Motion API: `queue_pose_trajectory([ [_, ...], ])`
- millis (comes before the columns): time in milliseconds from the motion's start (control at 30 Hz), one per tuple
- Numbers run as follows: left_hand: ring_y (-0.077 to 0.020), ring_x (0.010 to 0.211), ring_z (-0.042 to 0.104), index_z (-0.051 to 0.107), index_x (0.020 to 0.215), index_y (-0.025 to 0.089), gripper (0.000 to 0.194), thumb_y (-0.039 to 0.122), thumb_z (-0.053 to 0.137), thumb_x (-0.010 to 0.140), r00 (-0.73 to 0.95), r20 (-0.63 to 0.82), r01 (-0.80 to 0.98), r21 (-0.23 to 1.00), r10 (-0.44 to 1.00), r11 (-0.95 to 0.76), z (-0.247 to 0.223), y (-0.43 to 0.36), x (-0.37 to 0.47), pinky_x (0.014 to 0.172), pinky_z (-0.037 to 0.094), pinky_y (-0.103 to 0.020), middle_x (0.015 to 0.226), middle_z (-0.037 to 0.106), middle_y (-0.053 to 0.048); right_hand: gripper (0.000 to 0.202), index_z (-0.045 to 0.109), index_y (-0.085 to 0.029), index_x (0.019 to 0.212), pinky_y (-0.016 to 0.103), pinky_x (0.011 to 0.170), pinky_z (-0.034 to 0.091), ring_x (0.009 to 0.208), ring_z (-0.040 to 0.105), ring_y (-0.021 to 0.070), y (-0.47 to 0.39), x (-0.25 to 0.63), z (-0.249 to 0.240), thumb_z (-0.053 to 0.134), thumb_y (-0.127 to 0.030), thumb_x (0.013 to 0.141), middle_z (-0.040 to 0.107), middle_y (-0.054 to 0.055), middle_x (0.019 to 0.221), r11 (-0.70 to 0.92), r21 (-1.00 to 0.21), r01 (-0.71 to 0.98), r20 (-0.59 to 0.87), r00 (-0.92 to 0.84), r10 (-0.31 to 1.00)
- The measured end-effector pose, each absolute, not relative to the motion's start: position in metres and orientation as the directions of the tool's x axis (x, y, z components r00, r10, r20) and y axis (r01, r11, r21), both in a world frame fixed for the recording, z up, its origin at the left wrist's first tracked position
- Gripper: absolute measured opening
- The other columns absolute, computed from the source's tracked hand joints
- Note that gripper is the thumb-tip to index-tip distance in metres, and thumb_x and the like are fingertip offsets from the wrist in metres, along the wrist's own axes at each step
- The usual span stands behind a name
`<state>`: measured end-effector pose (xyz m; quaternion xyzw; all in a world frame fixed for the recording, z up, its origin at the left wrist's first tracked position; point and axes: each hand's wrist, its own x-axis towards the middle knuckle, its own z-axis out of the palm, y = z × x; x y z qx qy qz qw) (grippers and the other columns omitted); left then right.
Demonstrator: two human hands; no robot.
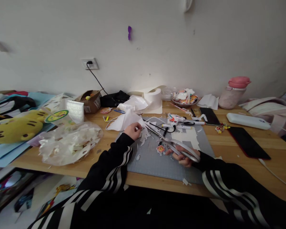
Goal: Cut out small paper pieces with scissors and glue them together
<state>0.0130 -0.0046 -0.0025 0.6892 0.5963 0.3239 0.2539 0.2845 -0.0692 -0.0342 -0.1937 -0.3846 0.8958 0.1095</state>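
My left hand (pixel 133 130) pinches the edge of a white paper sheet (pixel 124 122) lying over the far left corner of a grey cutting mat (pixel 152 159). In my right hand (pixel 183 157) is a pair of large scissors (pixel 171 143), whose blades point up and left toward the paper. A small colourful sticker cutout (pixel 160 149) lies on the mat just left of my right hand. White paper scraps are scattered on the mat between my hands. Both arms wear black sleeves with white stripes.
A white glue gun (pixel 177 119) lies behind the mat. A plastic bag of scraps (pixel 69 143) sits at left, with a yellow plush toy (pixel 14 128) beyond. Two dark phones (pixel 248 141) (pixel 209 115), a white case (pixel 248 121), a pink bottle (pixel 233 92) and a bowl of stickers (pixel 184 97) stand at right.
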Motion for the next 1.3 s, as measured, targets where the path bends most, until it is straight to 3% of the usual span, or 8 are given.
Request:
queue_pose_trajectory([
  [133, -0.0107, 0.043, 0.037, 0.052, 0.057, 0.02, 0.015, 0.006, 0.049, 0.059, 0.077, 0.154, 0.635, 0.754, 0.985, -0.168, -0.003, -0.005, 0.013, 0.05, 0.029, -0.024, 0.042, 0.042, 0.006, 0.046, 0.056, -0.017, 0.101, 0.013, 0.026, 0.012, 0.03, 0.017, -0.0005, -0.07, 0.285, -0.031, 0.064, -0.053, 0.073, 0.037, -0.012, 0.055, -0.674, -0.738, -0.034, -0.283, -0.891, 0.355],
  [267, -0.0113, 0.046, 0.04, 0.051, 0.056, 0.02, 0.011, 0.018, 0.051, 0.067, 0.119, 0.209, 0.663, 0.711, 0.971, -0.234, -0.001, -0.009, 0.014, 0.052, 0.03, -0.024, 0.045, 0.043, 0.004, 0.043, 0.057, -0.019, 0.103, 0.013, 0.028, 0.011, 0.033, 0.015, -0.0007, -0.069, 0.286, -0.036, 0.06, -0.053, 0.077, 0.035, -0.011, 0.057, -0.652, -0.757, -0.037, -0.27, -0.891, 0.364],
  [400, -0.012, 0.052, 0.044, 0.051, 0.058, 0.019, 0.019, 0.031, 0.05, 0.072, 0.273, 0.234, 0.69, 0.628, 0.933, -0.359, 0.0, -0.018, 0.02, 0.055, 0.032, -0.025, 0.054, 0.05, 0.001, 0.034, 0.058, -0.03, 0.103, 0.013, 0.028, 0.012, 0.03, 0.014, 0.0001, -0.063, 0.283, -0.053, 0.054, -0.053, 0.078, 0.029, -0.011, 0.053, -0.627, -0.77, -0.118, -0.088, -0.954, 0.288],
  [500, -0.0118, 0.054, 0.046, 0.052, 0.061, 0.018, 0.017, 0.03, 0.05, 0.073, 0.425, 0.231, 0.646, 0.6, 0.875, -0.472, -0.005, -0.029, 0.031, 0.057, 0.035, -0.025, 0.057, 0.052, 0.0, 0.032, 0.056, -0.036, 0.105, 0.013, 0.028, 0.012, 0.029, 0.013, 0.0009, -0.06, 0.282, -0.056, 0.054, -0.052, 0.077, 0.026, -0.011, 0.05, -0.627, -0.754, -0.196, 0.046, -0.968, 0.247],
  [667, -0.0134, 0.063, 0.05, 0.058, 0.072, 0.018, 0.012, 0.031, 0.055, 0.072, 0.577, 0.264, 0.562, 0.558, 0.773, -0.611, -0.021, -0.042, 0.053, 0.063, 0.04, -0.025, 0.073, 0.058, -0.003, 0.04, 0.053, -0.022, 0.111, 0.016, 0.029, 0.009, 0.033, 0.013, 0.0006, -0.069, 0.287, -0.035, 0.055, -0.049, 0.081, 0.033, -0.011, 0.057, -0.624, -0.734, -0.269, -0.018, -0.911, 0.413],
  [867, -0.0132, 0.059, 0.049, 0.058, 0.077, 0.019, 0.019, 0.038, 0.057, 0.073, 0.596, 0.158, 0.604, 0.558, 0.787, -0.569, -0.028, -0.041, 0.055, 0.059, 0.039, -0.026, 0.074, 0.059, -0.003, 0.04, 0.053, -0.016, 0.106, 0.017, 0.03, 0.008, 0.033, 0.015, 0.0011, -0.073, 0.29, -0.03, 0.052, -0.047, 0.081, 0.032, -0.011, 0.057, -0.613, -0.655, -0.443, 0.075, -0.845, 0.53],
  [1033, -0.0108, 0.049, 0.044, 0.05, 0.066, 0.02, 0.022, 0.039, 0.06, 0.071, 0.508, 0.1, 0.659, 0.595, 0.856, -0.46, -0.026, -0.046, 0.06, 0.05, 0.032, -0.024, 0.055, 0.05, 0.003, 0.041, 0.053, -0.014, 0.107, 0.017, 0.03, 0.009, 0.033, 0.015, 0.0013, -0.071, 0.289, -0.033, 0.05, -0.046, 0.081, 0.033, -0.011, 0.057, -0.633, -0.629, -0.451, 0.08, -0.848, 0.524],
  [1300, -0.0127, 0.056, 0.048, 0.051, 0.072, 0.021, 0.021, 0.038, 0.062, 0.07, 0.508, 0.039, 0.707, 0.552, 0.861, -0.442, -0.023, -0.052, 0.065, 0.053, 0.033, -0.024, 0.063, 0.056, 0.001, 0.044, 0.051, -0.013, 0.112, 0.017, 0.03, 0.007, 0.034, 0.015, 0.0017, -0.071, 0.286, -0.032, 0.05, -0.046, 0.082, 0.033, -0.01, 0.056, -0.676, -0.618, -0.402, 0.067, -0.884, 0.463],
])
